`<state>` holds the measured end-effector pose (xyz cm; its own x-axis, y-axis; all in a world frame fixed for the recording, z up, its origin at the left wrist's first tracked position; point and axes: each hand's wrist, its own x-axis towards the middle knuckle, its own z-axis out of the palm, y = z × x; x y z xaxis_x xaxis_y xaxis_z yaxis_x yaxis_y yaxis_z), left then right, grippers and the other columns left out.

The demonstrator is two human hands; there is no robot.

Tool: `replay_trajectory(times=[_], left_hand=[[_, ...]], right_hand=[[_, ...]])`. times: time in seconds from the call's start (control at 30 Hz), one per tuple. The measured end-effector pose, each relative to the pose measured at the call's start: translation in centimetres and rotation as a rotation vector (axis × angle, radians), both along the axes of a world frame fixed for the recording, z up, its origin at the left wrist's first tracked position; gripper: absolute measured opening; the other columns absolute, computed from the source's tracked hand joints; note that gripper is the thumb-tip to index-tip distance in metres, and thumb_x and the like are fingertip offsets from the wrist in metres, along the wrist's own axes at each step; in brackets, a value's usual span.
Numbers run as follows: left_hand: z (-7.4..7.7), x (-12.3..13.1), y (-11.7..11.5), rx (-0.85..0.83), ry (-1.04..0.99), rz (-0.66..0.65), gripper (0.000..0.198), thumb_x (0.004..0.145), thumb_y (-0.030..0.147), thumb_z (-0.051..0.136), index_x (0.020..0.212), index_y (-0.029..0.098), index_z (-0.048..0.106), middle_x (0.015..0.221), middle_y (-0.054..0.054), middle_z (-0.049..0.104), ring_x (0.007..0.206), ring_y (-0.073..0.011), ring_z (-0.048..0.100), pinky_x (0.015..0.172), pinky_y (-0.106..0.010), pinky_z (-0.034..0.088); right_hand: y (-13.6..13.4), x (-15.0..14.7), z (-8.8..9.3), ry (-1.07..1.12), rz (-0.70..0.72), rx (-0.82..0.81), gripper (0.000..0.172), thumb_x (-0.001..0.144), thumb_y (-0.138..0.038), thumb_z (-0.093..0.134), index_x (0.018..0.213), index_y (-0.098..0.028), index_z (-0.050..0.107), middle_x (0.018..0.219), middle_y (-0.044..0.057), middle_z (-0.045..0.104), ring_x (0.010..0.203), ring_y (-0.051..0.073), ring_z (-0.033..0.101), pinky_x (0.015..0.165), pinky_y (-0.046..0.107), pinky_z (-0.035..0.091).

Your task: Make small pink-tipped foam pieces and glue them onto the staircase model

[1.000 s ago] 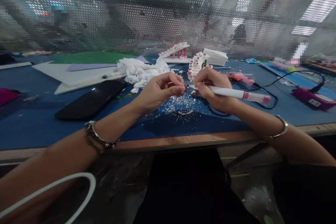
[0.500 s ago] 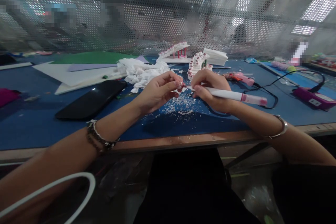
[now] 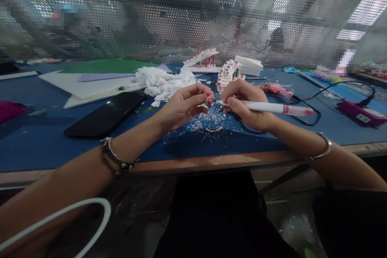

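Between the thumb and fingers of my left hand (image 3: 184, 107) is a tiny pink-and-white piece (image 3: 209, 99), too small and blurred to name. My right hand (image 3: 246, 102) grips a white marker pen (image 3: 266, 107), its pink-tinted end pointing right. The pen's tip is close to the small piece; whether they touch I cannot tell. Below both hands, white shavings (image 3: 208, 123) are scattered on the blue table (image 3: 178, 145). Just behind my right hand stands a small white stair model (image 3: 226, 74) with reddish spots along its steps.
A black phone (image 3: 105, 115) lies left of my left forearm. Crumpled white tissue (image 3: 166, 82) is piled behind my left hand. Farther back is another white model (image 3: 202, 58) on red posts. A pink glue gun (image 3: 281, 90) and a purple power box (image 3: 363, 112) with a cable sit right.
The marker pen has shifted slightly right along with my right hand, and its tip has drawn back a little from the small piece. My left hand stays nearly in place.
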<state>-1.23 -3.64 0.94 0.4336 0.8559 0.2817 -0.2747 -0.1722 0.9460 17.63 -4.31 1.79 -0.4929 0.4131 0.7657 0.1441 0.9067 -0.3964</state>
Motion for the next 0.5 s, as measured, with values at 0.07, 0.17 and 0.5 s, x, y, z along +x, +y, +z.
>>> replay_trajectory(times=[0.07, 0.17, 0.5], left_hand=[[-0.01, 0.03, 0.03, -0.014, -0.001, 0.002, 0.004, 0.071, 0.021, 0.064, 0.072, 0.018, 0.062, 0.071, 0.001, 0.055, 0.062, -0.0057, 0.052, 0.056, -0.015, 0.044], [-0.07, 0.07, 0.19, -0.024, -0.009, -0.018, 0.006, 0.070, 0.022, 0.066, 0.072, 0.017, 0.063, 0.070, 0.001, 0.055, 0.062, -0.0053, 0.052, 0.056, -0.015, 0.044], [-0.23, 0.05, 0.71, -0.066, -0.001, 0.035, 0.009, 0.076, 0.026, 0.060, 0.084, 0.020, 0.061, 0.070, 0.002, 0.052, 0.059, -0.0057, 0.051, 0.053, -0.015, 0.043]], right_hand=[[-0.10, -0.13, 0.06, -0.027, -0.012, -0.013, 0.014, 0.082, -0.028, 0.045, 0.077, -0.016, 0.052, 0.071, 0.000, 0.054, 0.061, 0.007, 0.049, 0.058, 0.023, 0.044], [-0.30, -0.31, 0.22, -0.054, -0.023, -0.017, 0.012, 0.080, -0.026, 0.046, 0.076, -0.016, 0.052, 0.070, 0.000, 0.055, 0.062, 0.007, 0.049, 0.057, 0.022, 0.043], [0.06, -0.14, 0.03, -0.015, -0.065, 0.001, 0.016, 0.081, -0.030, 0.045, 0.077, -0.016, 0.051, 0.070, 0.000, 0.054, 0.061, 0.008, 0.049, 0.058, 0.023, 0.044]])
